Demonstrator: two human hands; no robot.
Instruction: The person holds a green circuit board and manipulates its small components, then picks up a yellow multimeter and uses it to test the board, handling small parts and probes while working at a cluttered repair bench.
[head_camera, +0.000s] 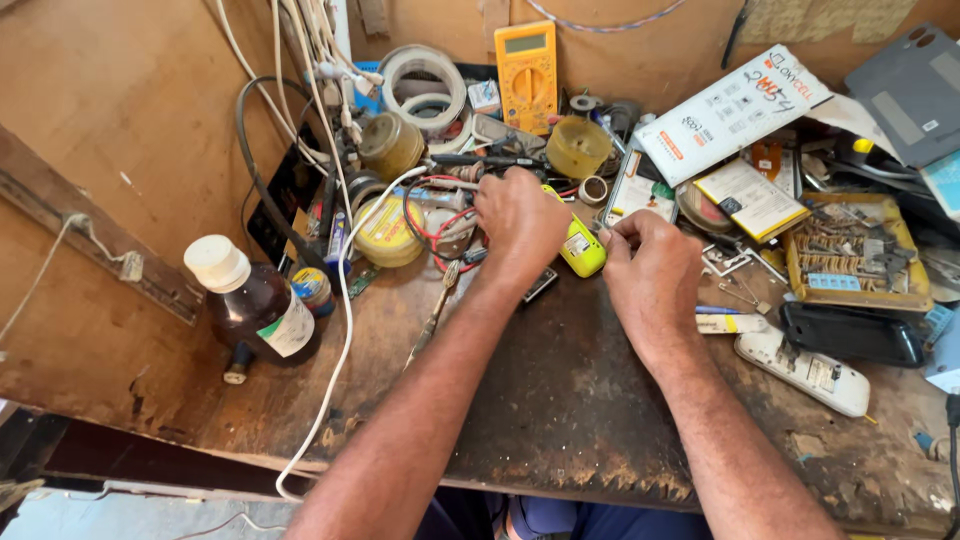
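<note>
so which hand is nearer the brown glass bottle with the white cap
Left. The left hand is over the wire clutter, to the right of the brown glass bottle. The right hand lies farther right, beyond the small yellow device.

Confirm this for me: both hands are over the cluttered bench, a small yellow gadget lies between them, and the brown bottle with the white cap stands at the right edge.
One detail is off. The head view shows the brown bottle at the left edge of the bench, not the right. The rest holds: the left hand and right hand are over the bench with the yellow gadget between them.
</note>
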